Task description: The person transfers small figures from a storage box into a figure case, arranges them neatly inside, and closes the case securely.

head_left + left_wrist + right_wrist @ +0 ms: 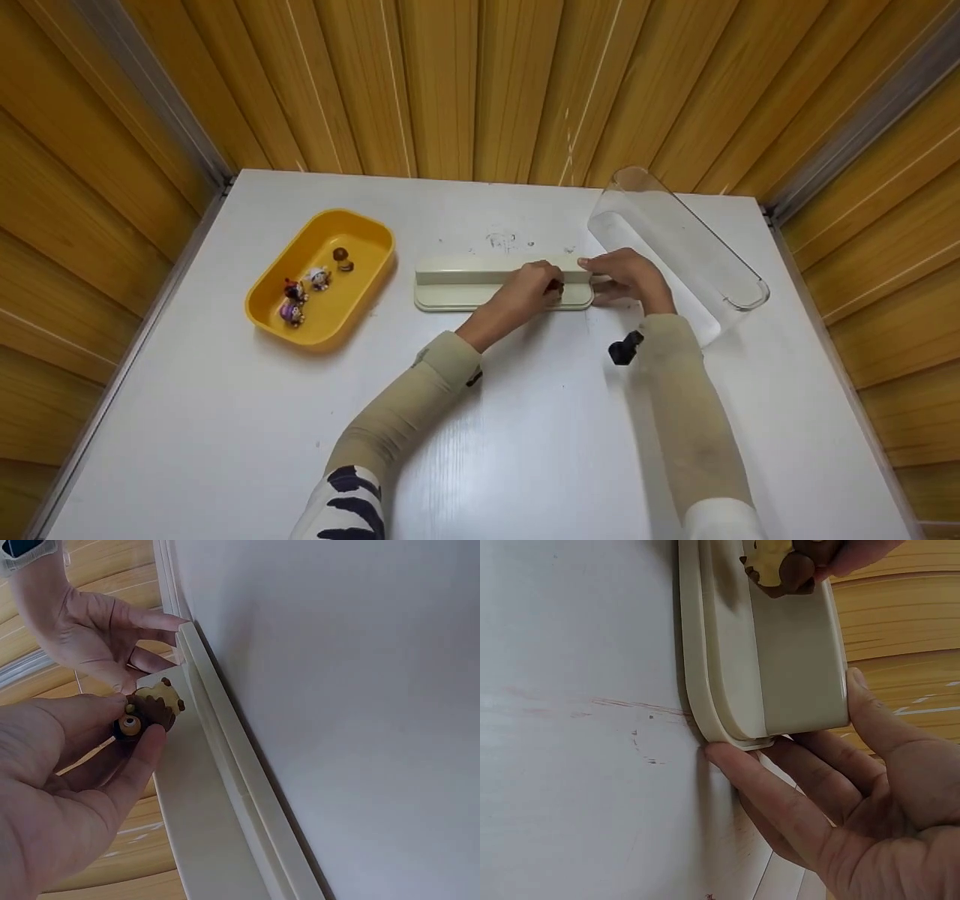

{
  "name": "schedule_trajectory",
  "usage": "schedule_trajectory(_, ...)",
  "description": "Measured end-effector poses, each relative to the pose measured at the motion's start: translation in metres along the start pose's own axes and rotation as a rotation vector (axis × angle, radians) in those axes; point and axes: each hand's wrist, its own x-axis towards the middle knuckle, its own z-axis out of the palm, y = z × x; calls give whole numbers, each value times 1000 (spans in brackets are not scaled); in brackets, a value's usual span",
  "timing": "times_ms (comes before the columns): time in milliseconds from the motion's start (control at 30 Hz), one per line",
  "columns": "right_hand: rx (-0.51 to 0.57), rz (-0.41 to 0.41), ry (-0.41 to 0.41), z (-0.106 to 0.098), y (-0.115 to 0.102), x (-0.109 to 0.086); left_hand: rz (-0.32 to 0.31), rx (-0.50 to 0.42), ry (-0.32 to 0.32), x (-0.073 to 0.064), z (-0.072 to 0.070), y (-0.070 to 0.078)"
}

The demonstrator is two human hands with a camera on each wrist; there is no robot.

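Observation:
My left hand (521, 294) pinches a small brown-and-yellow toy figurine (156, 709) between thumb and fingers. It holds the figurine over the lower step of a cream, two-stepped display base (457, 296), near the base's right end. In the right wrist view the figurine (772, 562) shows partly, cut off by the top edge. My right hand (634, 274) grips the right end of the base, thumb on the upper step's edge and a finger at the rounded lower corner (735, 742). Its other fingers go partly behind the base.
On the left, a yellow tray (367, 259) holds several small figurines (319, 278). A long transparent cover (686, 229) lies slantwise at the back right, beyond my right hand. Wood-patterned panels (442, 90) stand behind the white table (525, 435).

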Motion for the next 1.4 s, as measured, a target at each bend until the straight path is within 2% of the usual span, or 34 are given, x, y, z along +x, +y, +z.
schedule_trajectory(367,-65,-11,13,-3,2,0,21,55,-3,12,9,3)
schedule_trajectory(633,-71,-4,13,-1,3,2,-8,66,2,13,13,6)
schedule_trajectory(833,-68,-16,29,-2,4,2,25,98,-3,16,15,11)
schedule_trajectory(1100,-82,-44,24,-3,2,-1,54,204,18,19,17,14)
schedule_trajectory(1267,-94,-54,35,-4,2,-1,63,195,34,19,15,13)
schedule_trajectory(1400,-81,-32,35,-4,4,0,63,215,51,20,19,13)
